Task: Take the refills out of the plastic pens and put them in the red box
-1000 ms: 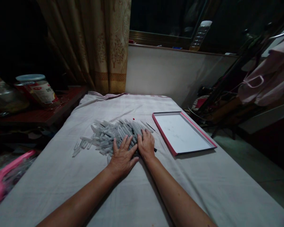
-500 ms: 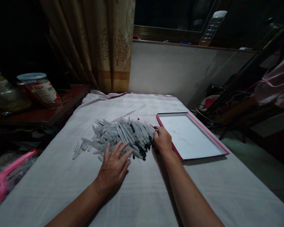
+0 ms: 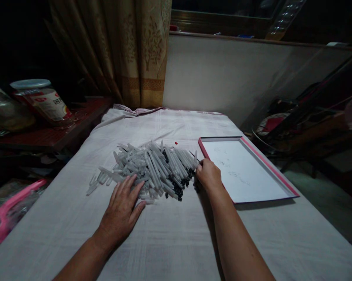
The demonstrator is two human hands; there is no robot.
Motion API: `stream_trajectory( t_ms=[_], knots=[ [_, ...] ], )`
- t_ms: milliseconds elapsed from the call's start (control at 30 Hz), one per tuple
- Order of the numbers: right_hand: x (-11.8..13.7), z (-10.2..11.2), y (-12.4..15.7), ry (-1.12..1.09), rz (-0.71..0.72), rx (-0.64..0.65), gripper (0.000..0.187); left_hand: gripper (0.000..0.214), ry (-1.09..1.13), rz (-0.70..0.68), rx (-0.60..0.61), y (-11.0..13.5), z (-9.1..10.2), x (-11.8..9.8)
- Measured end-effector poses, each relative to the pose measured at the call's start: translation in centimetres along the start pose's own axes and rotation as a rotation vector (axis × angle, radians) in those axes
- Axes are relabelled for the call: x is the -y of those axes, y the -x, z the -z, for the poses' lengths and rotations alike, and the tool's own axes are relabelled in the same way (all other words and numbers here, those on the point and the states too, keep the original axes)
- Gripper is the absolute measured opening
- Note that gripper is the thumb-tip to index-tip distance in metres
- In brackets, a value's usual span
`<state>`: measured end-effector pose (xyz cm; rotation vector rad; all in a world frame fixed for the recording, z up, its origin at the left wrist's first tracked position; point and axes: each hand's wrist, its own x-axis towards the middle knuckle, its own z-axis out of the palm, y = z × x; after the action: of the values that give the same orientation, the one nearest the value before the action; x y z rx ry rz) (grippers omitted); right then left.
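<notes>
A heap of clear plastic pens [image 3: 154, 164], several with black ends along the right side, lies on the cloth-covered bed or table. My left hand [image 3: 120, 207] rests palm down with its fingers spread, fingertips touching the pens at the heap's lower left edge. Past the heap's right edge, my right hand [image 3: 208, 173] is closed. From its fingers a thin dark stick [image 3: 194, 155] points up and left, with a clear pen tip beside it. Black pen ends show below that hand, and its grip is partly hidden.
A shallow white tray or box lid [image 3: 249, 171] with pink and black sides lies to the right, close to my right forearm. A small red piece [image 3: 176, 143] sits behind the heap. Jars [image 3: 41, 101] stand on a dark red side table; a pink handle [image 3: 12, 210] is at left.
My left hand has slid left and slightly down along the heap. My right hand has moved a little right, and several pen ends now show apart beneath it. The view has shifted slightly.
</notes>
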<state>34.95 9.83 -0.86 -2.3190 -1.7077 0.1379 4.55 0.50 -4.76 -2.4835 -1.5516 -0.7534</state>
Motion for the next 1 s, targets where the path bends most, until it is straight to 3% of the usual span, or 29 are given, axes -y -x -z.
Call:
stream_trajectory(
  t_ms=[133,267,367,433,500,567,667,767,833,933,1000],
  knots=[
    [0.1,2.9,0.1,-0.018,-0.041,-0.033,0.028,0.045,0.058,0.009,-0.018,-0.2,0.3,0.1],
    [0.4,6.4,1.1,-0.207,0.003,-0.268,0.024,0.036,0.134,-0.047,-0.102,-0.5,1.0,0.3],
    [1.1,7.8,2.1,-0.497,0.089,-0.393,0.023,0.03,0.202,-0.082,-0.142,-0.6,1.6,0.1],
    [2.1,7.9,2.7,-0.751,0.148,-0.259,0.022,0.031,0.23,-0.072,-0.196,-0.7,1.9,-0.3],
    [3.4,7.5,3.4,-0.957,0.214,0.037,0.02,0.037,0.23,-0.042,-0.255,-0.8,2.2,-0.7],
    [4.8,6.8,4.1,-1.059,0.277,0.336,0.017,0.047,0.205,-0.039,-0.277,-0.9,2.2,-0.9],
    [6.4,5.8,4.9,-1.101,0.366,0.592,0.012,0.041,0.16,-0.094,-0.242,-1.0,2.1,-1.0],
    [6.4,5.1,4.6,-1.032,0.42,0.663,0.016,0.023,0.13,-0.139,-0.253,-1.1,2.1,-0.8],
    [5.4,4.8,3.5,-0.861,0.358,0.499,0.024,0.02,0.124,-0.14,-0.273,-1.1,2.1,-0.8],
    [2.9,4.0,1.7,-0.3,0.137,0.112,0.036,0.024,0.139,-0.105,-0.243,-1.1,2.0,-0.9],
    [1.3,3.4,0.9,-0.023,0.034,0.089,0.037,0.028,0.151,-0.084,-0.214,-1.1,1.8,-1.1]
  ],
)
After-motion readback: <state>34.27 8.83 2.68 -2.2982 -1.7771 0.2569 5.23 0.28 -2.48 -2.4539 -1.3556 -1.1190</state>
